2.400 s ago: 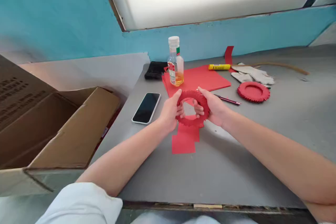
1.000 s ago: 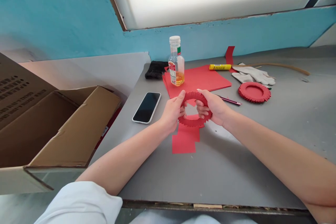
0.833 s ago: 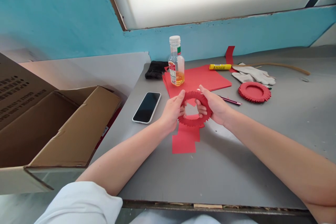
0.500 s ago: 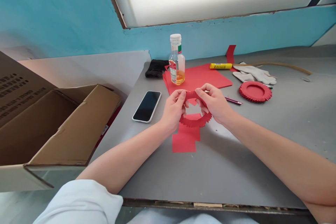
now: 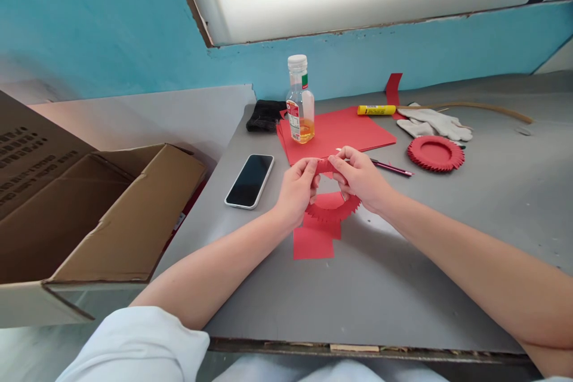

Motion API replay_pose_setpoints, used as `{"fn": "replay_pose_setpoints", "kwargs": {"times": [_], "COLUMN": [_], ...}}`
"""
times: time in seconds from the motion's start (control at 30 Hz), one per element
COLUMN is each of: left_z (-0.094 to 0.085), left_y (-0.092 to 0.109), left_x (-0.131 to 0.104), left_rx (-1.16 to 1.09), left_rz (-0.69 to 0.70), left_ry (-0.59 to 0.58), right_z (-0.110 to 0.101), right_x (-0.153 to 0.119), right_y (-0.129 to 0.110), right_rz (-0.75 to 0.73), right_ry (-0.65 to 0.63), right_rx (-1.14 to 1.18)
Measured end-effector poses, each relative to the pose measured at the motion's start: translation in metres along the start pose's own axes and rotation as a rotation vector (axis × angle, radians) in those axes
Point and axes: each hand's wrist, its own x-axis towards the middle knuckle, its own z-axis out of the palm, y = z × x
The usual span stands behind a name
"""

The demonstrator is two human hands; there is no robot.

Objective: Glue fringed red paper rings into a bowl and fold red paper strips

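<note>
A red folded-paper ring (image 5: 333, 211) with a jagged outer edge is held above the table by both hands. My left hand (image 5: 299, 186) pinches its far left part between thumb and fingers. On the far right part, close beside it, my right hand (image 5: 357, 176) has its thumb and fingers closed. Beneath the ring, red paper pieces (image 5: 313, 243) lie on the grey table. A second red pleated ring (image 5: 435, 153), with a red centre, rests flat to the right.
Behind the hands stand a glass bottle (image 5: 300, 101) and red sheets (image 5: 349, 128). A phone (image 5: 249, 181) lies left, a pencil (image 5: 391, 168) right. Farther back are a yellow tube (image 5: 376, 110), white gloves (image 5: 436, 123) and a black cloth (image 5: 265, 116). An open cardboard box (image 5: 111, 221) is beside the table.
My right hand has shifted slightly left along the ring, closer to my left hand. The ring is tilted a little differently.
</note>
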Motion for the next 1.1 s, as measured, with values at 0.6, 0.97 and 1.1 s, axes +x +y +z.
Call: {"fn": "replay_pose_setpoints", "kwargs": {"times": [0.6, 0.97, 1.1], "left_z": [-0.001, 0.005, 0.005], "left_y": [0.008, 0.012, 0.012], "left_x": [0.003, -0.003, -0.004], "left_rx": [-0.188, -0.030, -0.007], "left_rz": [-0.096, -0.163, -0.173], "left_ry": [-0.088, -0.108, -0.109], "right_z": [-0.015, -0.006, -0.007], "right_x": [0.007, 0.001, 0.002], "right_y": [-0.016, -0.007, -0.006], "right_rz": [0.007, -0.075, -0.033], "right_ry": [0.010, -0.062, -0.095], "right_rx": [-0.088, -0.273, -0.283]}}
